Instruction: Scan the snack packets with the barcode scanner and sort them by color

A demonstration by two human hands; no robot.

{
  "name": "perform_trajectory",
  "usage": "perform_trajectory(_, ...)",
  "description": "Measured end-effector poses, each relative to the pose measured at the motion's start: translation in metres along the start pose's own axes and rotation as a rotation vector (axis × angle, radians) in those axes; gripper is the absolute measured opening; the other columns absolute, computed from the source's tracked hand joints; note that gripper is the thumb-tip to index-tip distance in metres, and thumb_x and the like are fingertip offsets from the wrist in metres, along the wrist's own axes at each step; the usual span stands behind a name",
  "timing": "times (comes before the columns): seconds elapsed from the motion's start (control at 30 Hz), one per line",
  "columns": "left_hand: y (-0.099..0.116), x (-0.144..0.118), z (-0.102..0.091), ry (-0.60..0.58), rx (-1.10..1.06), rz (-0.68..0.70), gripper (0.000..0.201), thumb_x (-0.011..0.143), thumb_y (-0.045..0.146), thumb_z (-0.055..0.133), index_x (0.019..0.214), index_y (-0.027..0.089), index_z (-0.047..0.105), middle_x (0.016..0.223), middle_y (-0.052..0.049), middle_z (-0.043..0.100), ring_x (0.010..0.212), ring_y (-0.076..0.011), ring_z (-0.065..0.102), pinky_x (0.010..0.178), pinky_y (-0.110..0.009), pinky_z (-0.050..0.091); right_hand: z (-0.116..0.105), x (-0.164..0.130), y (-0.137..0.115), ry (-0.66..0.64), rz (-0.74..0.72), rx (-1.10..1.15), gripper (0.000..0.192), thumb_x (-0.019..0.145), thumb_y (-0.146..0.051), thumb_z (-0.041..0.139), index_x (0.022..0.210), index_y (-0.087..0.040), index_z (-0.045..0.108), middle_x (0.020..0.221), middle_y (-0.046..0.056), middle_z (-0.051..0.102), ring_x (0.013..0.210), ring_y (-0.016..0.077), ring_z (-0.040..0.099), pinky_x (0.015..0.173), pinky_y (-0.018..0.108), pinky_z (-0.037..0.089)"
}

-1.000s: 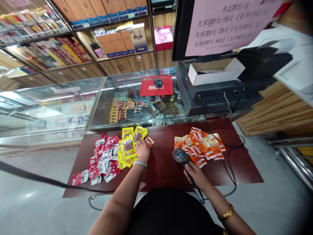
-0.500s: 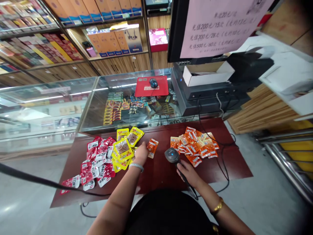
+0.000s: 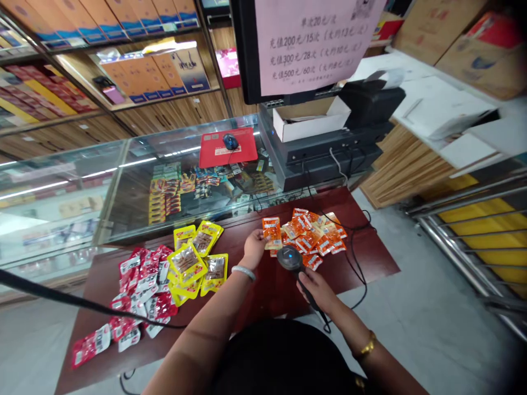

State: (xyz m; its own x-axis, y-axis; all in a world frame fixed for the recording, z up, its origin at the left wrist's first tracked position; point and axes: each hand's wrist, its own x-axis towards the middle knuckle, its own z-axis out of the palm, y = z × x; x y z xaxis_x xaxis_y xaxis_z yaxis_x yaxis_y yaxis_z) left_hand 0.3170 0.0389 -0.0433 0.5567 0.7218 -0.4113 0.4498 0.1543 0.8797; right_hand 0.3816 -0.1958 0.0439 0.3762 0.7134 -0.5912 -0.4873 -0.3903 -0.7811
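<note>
My left hand (image 3: 254, 249) pinches the edge of an orange snack packet (image 3: 272, 230), at the left side of a heap of orange snack packets (image 3: 317, 233). In my right hand (image 3: 319, 288) is a black barcode scanner (image 3: 291, 259), its fingers wrapped round the handle. A blue light shows on the scanner's head, just below the held packet. Left of my left hand lie yellow snack packets (image 3: 187, 263), overlapping in a loose pile. Further left are red and white snack packets (image 3: 144, 285), spread over the dark red table (image 3: 255, 296).
Behind the table stands a glass display counter (image 3: 132, 192) with a red mouse pad (image 3: 247, 156) and mouse (image 3: 230, 141). A monitor (image 3: 247, 60) with a pink sign and an open white box (image 3: 310, 129) are at the back. Black cable (image 3: 358, 269) crosses the table's right side.
My left hand has moved right from the yellow packets and now holds an orange packet up near the orange heap. The single orange packet beside the yellow pile is gone from there. The view has swung right.
</note>
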Motion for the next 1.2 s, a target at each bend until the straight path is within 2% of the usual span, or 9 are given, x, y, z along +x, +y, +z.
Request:
perform_trajectory(0.23,0.009,0.003,0.030,-0.067,-0.174,-0.023,0.025,0.073,0.029,0.078,0.091,0.017,0.066,0.081,-0.004,0.073,0.069,-0.0146,0.067,0.067,-0.026,0.054,-0.016,-0.002,0.008,0.050,-0.008,0.057,0.057,0.073,-0.077,0.062,0.082,-0.023,0.050,0.049,-0.009,0.046,0.037,0.0070,0.036,0.038,0.020,0.028)
perform_trajectory(0.47,0.025,0.003,0.080,-0.223,-0.232,-0.087,0.033,0.074,0.026,0.078,0.102,0.013,0.069,0.078,-0.004,0.072,0.063,-0.0127,0.065,0.067,-0.027,0.055,-0.035,-0.003,0.016,0.118,0.011,0.057,0.057,0.073,-0.077,0.063,0.079,-0.022,0.049,0.051,-0.008,0.047,0.038,0.0064,0.036,0.037,0.019,0.028)
perform_trajectory(0.57,0.029,0.005,0.082,-0.241,-0.188,-0.047,0.040,0.073,0.019,0.078,0.112,0.013,0.070,0.090,-0.007,0.075,0.074,-0.0138,0.068,0.078,-0.030,0.056,-0.037,-0.003,0.018,0.129,0.034,0.046,0.057,0.073,-0.077,0.064,0.075,-0.022,0.048,0.053,-0.007,0.049,0.039,0.0064,0.039,0.038,0.020,0.030)
perform_trajectory(0.67,0.021,-0.002,0.047,-0.181,-0.058,0.019,0.034,0.078,0.017,0.073,0.111,0.013,0.071,0.101,-0.010,0.075,0.089,-0.0166,0.069,0.089,-0.033,0.054,-0.032,-0.001,0.019,0.156,0.072,0.018,0.058,0.070,-0.078,0.066,0.080,-0.022,0.051,0.054,-0.006,0.050,0.040,0.0082,0.040,0.038,0.021,0.030)
perform_trajectory(0.8,-0.004,-0.040,-0.033,0.033,0.108,0.008,0.029,0.082,0.018,0.068,0.111,0.017,0.070,0.113,-0.012,0.071,0.108,-0.0229,0.065,0.104,-0.040,0.045,-0.016,0.005,0.020,0.076,0.099,-0.008,0.057,0.071,-0.076,0.067,0.084,-0.023,0.051,0.055,-0.007,0.050,0.040,0.0083,0.040,0.040,0.021,0.031)
perform_trajectory(0.87,-0.019,-0.066,-0.070,0.233,0.463,0.052,0.037,0.083,0.022,0.066,0.120,0.019,0.065,0.125,-0.014,0.065,0.121,-0.0259,0.058,0.110,-0.042,0.039,-0.006,0.009,0.020,0.034,0.122,-0.023,0.057,0.070,-0.076,0.067,0.084,-0.023,0.051,0.055,-0.008,0.050,0.041,0.0080,0.041,0.040,0.020,0.031)
perform_trajectory(0.93,-0.035,-0.092,-0.098,0.374,0.719,-0.009,0.043,0.086,0.029,0.063,0.127,0.014,0.059,0.134,-0.018,0.058,0.131,-0.0305,0.049,0.113,-0.045,0.033,0.005,0.013,0.019,-0.020,0.128,-0.054,0.057,0.071,-0.076,0.067,0.086,-0.023,0.051,0.056,-0.008,0.051,0.041,0.0078,0.041,0.040,0.020,0.031)
perform_trajectory(1.07,-0.058,-0.132,-0.128,0.474,0.982,-0.247,0.052,0.085,0.042,0.063,0.125,0.008,0.057,0.128,-0.022,0.058,0.123,-0.0370,0.051,0.103,-0.047,0.039,0.026,0.020,0.015,-0.139,0.098,-0.124,0.054,0.075,-0.073,0.064,0.089,-0.022,0.054,0.054,-0.009,0.048,0.042,0.0079,0.039,0.040,0.020,0.029)
perform_trajectory(1.2,-0.069,-0.148,-0.144,0.466,1.123,-0.219,0.057,0.087,0.044,0.060,0.131,0.010,0.052,0.128,-0.022,0.057,0.121,-0.0378,0.052,0.099,-0.047,0.041,0.046,0.024,0.006,-0.194,0.083,-0.189,0.054,0.076,-0.071,0.065,0.092,-0.020,0.058,0.054,-0.008,0.047,0.045,0.0096,0.043,0.042,0.020,0.030)
